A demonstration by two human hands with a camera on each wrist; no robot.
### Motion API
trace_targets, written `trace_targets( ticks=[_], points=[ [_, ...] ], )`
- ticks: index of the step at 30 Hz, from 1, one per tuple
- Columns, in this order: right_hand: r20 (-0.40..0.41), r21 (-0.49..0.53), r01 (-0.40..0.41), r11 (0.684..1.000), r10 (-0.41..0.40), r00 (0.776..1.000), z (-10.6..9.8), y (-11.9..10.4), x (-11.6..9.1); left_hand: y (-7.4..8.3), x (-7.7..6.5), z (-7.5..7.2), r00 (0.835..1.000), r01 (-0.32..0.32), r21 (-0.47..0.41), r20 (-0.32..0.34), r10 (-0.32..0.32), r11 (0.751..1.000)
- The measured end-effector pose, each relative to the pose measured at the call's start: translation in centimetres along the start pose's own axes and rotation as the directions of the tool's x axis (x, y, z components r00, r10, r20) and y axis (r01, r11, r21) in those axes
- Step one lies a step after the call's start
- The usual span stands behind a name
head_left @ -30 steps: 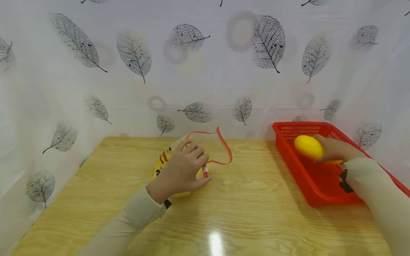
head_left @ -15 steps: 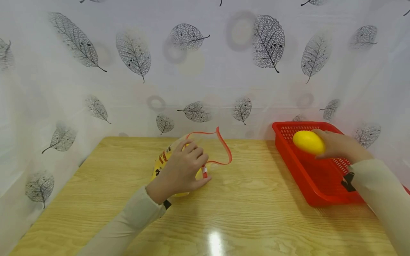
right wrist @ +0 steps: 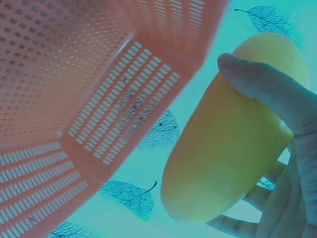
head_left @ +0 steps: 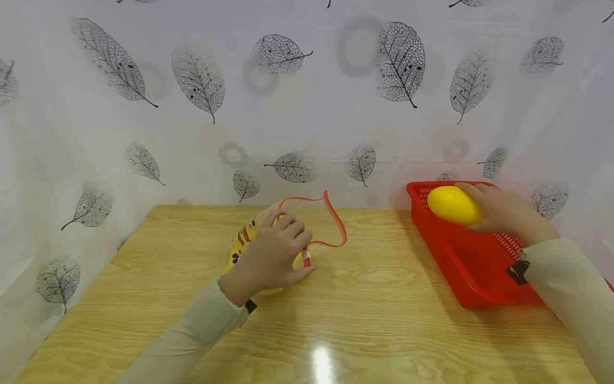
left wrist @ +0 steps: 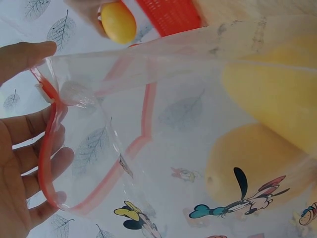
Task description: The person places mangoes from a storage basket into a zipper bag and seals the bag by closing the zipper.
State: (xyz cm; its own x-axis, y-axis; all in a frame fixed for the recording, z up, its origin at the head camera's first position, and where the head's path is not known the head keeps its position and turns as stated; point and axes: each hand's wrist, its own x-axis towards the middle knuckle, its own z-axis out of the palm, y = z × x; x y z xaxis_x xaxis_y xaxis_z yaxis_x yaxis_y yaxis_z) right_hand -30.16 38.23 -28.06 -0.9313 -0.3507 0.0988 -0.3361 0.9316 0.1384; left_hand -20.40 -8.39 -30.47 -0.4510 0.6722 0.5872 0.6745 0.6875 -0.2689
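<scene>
My left hand (head_left: 273,253) holds the mouth of a clear plastic zip bag (head_left: 243,240), which has cartoon prints and a red zip edge. In the left wrist view its fingers (left wrist: 34,148) and thumb lie along the red edge (left wrist: 47,171), and the mouth gapes. Inside the bag are yellow mangoes (left wrist: 247,166), partly hidden by the hand in the head view. My right hand (head_left: 501,210) grips another smooth yellow mango (head_left: 453,205), thumb on one side and fingers on the other. This mango is raised above the far-left part of the red basket (head_left: 438,250).
The perforated red plastic basket stands at the right of the wooden table (head_left: 374,304), its bare floor showing. Behind the table hangs a pale curtain (head_left: 316,117) printed with leaves.
My right hand has lifted the mango up out of the basket and shifted it slightly left. The left hand and bag stay in place.
</scene>
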Motion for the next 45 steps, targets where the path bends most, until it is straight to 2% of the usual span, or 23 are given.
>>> trace_targets(
  ticks=[6,29,35,45],
  points=[
    [-0.072,-0.019,0.024,1.0,-0.025,0.997,-0.7,-1.1,0.1,0.0,0.0,-0.1,1.0,-0.001,0.001,0.0,0.001,1.0],
    [-0.162,0.009,0.075,0.997,-0.073,0.984,-2.7,-5.8,1.3,-0.1,0.1,0.1,1.0,-0.014,0.021,0.016,0.014,1.0],
    [-0.167,0.006,0.067,0.998,-0.065,0.984,-3.3,-6.8,1.6,-0.1,0.2,0.1,1.0,-0.012,0.011,0.013,0.012,1.0],
    [-0.162,0.029,0.097,0.995,-0.091,0.983,-3.5,-7.9,2.0,-0.1,0.2,0.0,1.0,-0.009,0.01,0.017,0.009,1.0]
  ],
)
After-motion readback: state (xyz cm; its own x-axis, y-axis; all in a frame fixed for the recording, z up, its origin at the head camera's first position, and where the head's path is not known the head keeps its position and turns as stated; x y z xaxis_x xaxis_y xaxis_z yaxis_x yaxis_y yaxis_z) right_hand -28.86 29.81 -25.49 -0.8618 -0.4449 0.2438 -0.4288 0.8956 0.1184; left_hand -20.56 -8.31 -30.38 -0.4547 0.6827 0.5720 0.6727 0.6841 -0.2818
